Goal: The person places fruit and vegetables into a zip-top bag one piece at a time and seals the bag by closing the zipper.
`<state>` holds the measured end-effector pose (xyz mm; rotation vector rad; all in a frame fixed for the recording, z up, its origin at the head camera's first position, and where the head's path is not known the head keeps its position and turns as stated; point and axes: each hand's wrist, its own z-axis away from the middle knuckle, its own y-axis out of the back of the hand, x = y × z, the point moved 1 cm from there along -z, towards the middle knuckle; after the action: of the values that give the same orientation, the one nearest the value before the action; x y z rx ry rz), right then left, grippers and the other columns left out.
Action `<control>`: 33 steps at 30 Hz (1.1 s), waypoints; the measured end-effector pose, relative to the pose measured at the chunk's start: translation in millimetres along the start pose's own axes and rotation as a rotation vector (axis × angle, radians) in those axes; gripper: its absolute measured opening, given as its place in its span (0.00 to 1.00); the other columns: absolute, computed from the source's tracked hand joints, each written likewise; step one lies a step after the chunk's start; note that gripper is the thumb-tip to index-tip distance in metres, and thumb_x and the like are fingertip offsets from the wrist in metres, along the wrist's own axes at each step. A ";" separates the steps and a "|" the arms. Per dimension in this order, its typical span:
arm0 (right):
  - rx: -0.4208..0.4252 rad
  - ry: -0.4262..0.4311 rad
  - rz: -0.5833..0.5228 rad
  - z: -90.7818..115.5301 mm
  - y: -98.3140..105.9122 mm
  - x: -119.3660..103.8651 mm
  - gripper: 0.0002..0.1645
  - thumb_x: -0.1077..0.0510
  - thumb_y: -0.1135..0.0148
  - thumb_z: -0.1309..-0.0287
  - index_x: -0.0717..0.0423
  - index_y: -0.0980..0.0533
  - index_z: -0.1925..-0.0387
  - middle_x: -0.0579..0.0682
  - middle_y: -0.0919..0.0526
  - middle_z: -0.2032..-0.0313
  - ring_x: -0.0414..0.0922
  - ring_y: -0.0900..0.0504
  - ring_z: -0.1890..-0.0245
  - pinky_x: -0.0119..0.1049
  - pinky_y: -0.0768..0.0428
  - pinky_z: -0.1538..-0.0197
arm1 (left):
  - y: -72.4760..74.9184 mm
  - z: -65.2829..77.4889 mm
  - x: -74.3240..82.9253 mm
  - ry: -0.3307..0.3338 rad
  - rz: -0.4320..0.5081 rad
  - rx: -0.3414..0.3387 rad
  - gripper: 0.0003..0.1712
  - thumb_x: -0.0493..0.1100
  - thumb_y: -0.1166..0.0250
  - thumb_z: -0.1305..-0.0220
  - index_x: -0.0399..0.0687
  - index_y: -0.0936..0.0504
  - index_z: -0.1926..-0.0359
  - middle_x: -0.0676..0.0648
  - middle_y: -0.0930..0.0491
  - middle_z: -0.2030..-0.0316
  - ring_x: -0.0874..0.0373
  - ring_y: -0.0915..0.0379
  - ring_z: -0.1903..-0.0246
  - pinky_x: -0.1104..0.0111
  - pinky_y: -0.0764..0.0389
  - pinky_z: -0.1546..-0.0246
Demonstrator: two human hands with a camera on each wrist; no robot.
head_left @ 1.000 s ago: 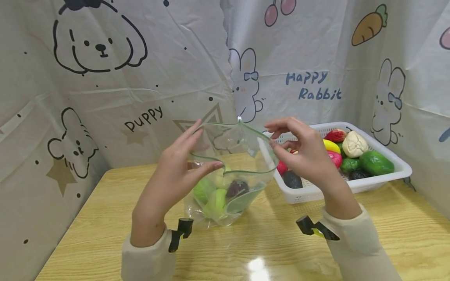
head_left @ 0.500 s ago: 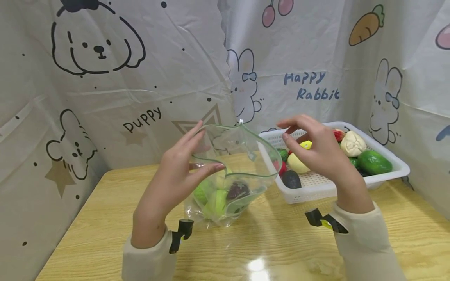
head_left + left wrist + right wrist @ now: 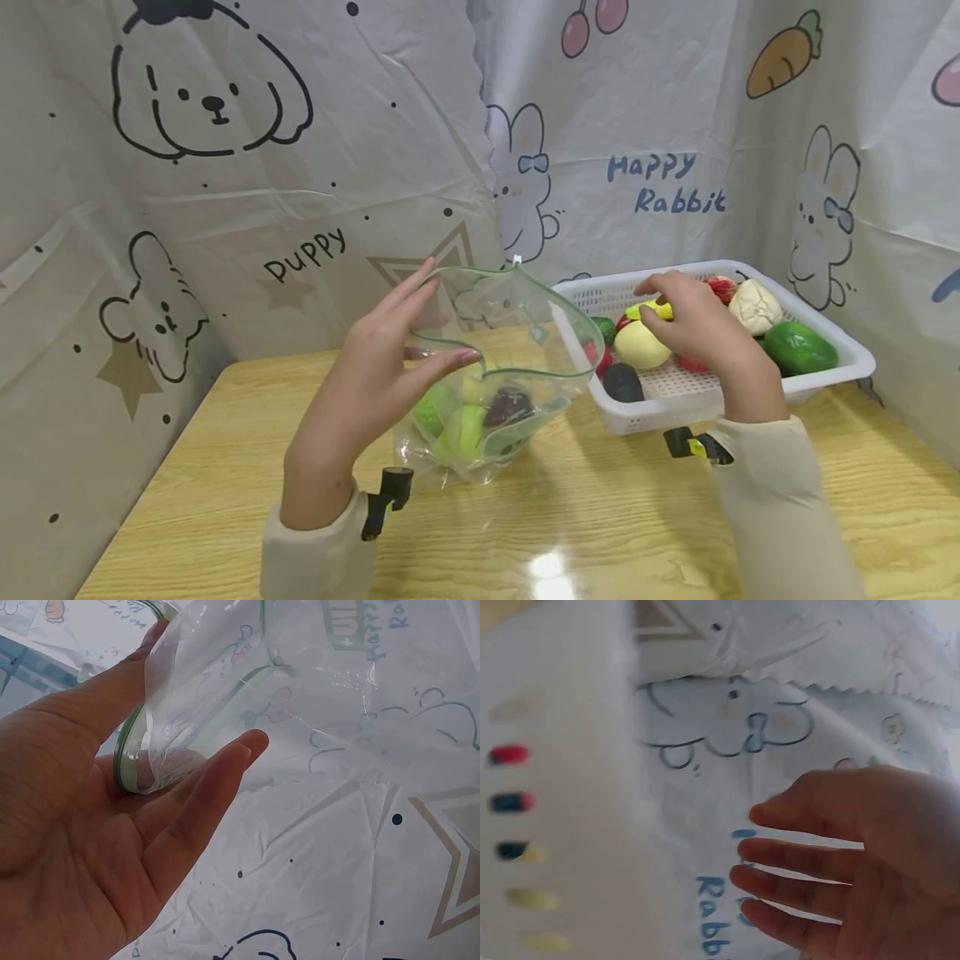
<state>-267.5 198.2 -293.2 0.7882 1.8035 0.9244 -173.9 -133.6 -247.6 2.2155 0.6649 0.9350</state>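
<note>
A clear zip bag (image 3: 551, 354) with a green-edged mouth stands upright on the table, its mouth held wide. Inside lie green fruit (image 3: 461, 433) and a dark purple piece (image 3: 508, 407). My left hand (image 3: 378, 346) holds the bag's left rim, thumb on the near edge and fingers along the far side; in the left wrist view the green strip (image 3: 122, 754) runs between thumb and fingers. Over the white basket (image 3: 675, 411), my right hand (image 3: 701, 325) reaches down with parted fingers, thumb overlapping a yellow, banana-shaped piece (image 3: 643, 312). The right wrist view shows nothing in its loosely bent fingers (image 3: 787, 885).
Around the right hand, the basket holds a pale yellow round piece (image 3: 642, 345), a dark oval one (image 3: 622, 383), a large green one (image 3: 800, 348) and a cream lumpy one (image 3: 754, 307). Printed cloth (image 3: 360, 108) hangs behind the wooden table (image 3: 247, 467).
My right hand has left the bag's right rim, moved right and lowered into the basket. The left hand stays at the bag, whose mouth has bulged slightly rightward.
</note>
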 end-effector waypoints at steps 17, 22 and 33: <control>-0.242 -0.039 0.216 -12.2 -50.4 40.2 0.29 0.57 0.40 0.47 0.66 0.29 0.43 0.74 0.31 0.45 0.68 0.33 0.49 0.69 0.32 0.44 | 0.3 -2.0 1.2 0.005 -0.019 -0.004 0.46 0.59 0.36 0.47 0.46 0.40 0.31 0.54 0.51 0.27 0.62 0.21 0.59 0.70 0.15 0.65; -0.289 -0.156 0.202 -9.0 -53.1 44.8 0.30 0.56 0.39 0.48 0.64 0.29 0.43 0.74 0.37 0.47 0.68 0.36 0.50 0.73 0.32 0.48 | 0.3 -2.4 1.9 0.008 -0.018 -0.009 0.46 0.59 0.36 0.47 0.46 0.40 0.31 0.53 0.51 0.27 0.62 0.21 0.60 0.70 0.15 0.64; -0.447 -0.191 0.147 -2.7 -47.3 41.9 0.41 0.61 0.34 0.61 0.59 0.31 0.39 0.74 0.32 0.42 0.66 0.36 0.46 0.72 0.36 0.43 | 0.7 -0.7 1.1 0.015 -0.018 -0.007 0.46 0.59 0.36 0.47 0.47 0.40 0.31 0.54 0.51 0.27 0.59 0.21 0.58 0.69 0.15 0.64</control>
<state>-290.9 207.8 -351.2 0.6993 1.3186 1.2479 -173.6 -133.1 -246.2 2.1947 0.6864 0.9447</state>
